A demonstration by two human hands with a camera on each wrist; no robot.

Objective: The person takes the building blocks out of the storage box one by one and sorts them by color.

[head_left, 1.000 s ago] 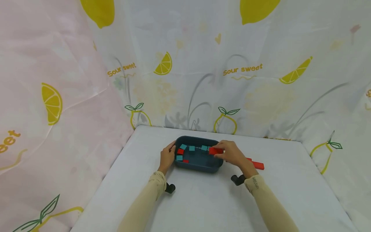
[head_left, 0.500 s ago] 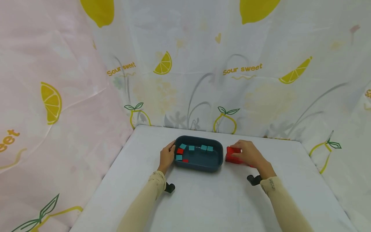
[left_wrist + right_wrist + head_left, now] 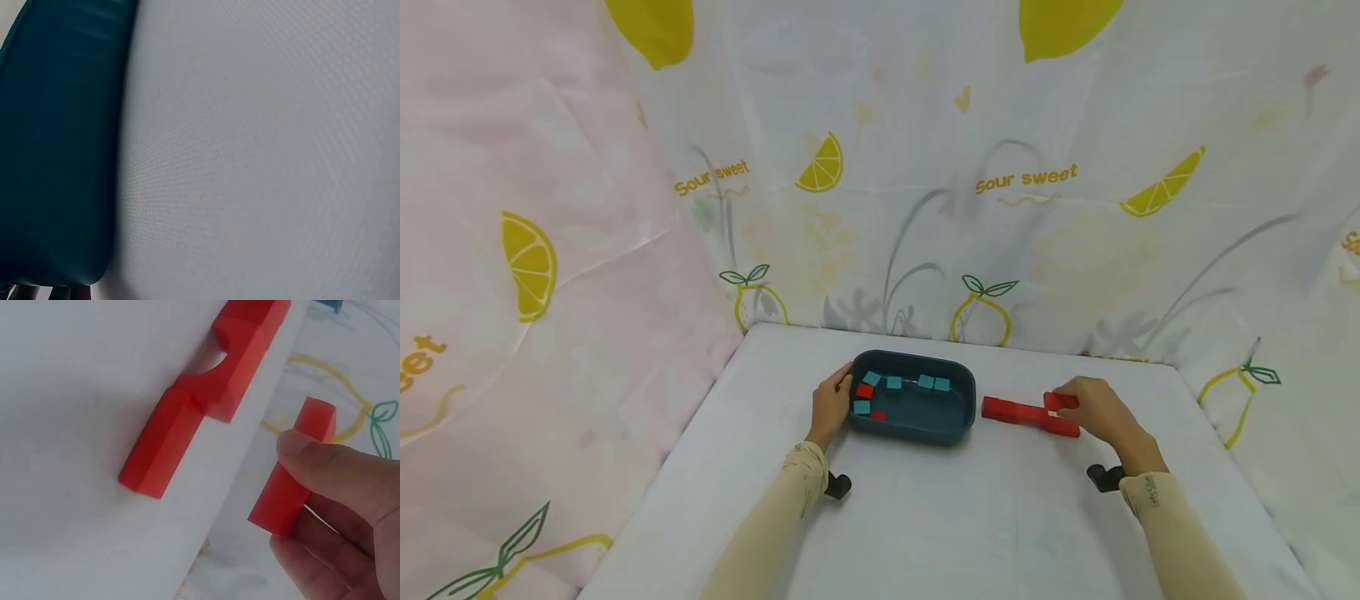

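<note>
Right hand (image 3: 1101, 410) pinching a small red rectangular block (image 3: 292, 467) beside the row of red blocks (image 3: 1028, 415) on the white surface (image 3: 925, 517) — left hand (image 3: 832, 406) gripping the dark teal plastic tray (image 3: 914, 427), teal and red cubes left inside.

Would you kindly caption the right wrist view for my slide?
Right hand pinching a small red block beside a row of red blocks on the white table.

From my remote seat this looks like a makeshift recording booth: lemon-print curtains (image 3: 925, 208) hung around a small white-covered table (image 3: 925, 517).
</note>
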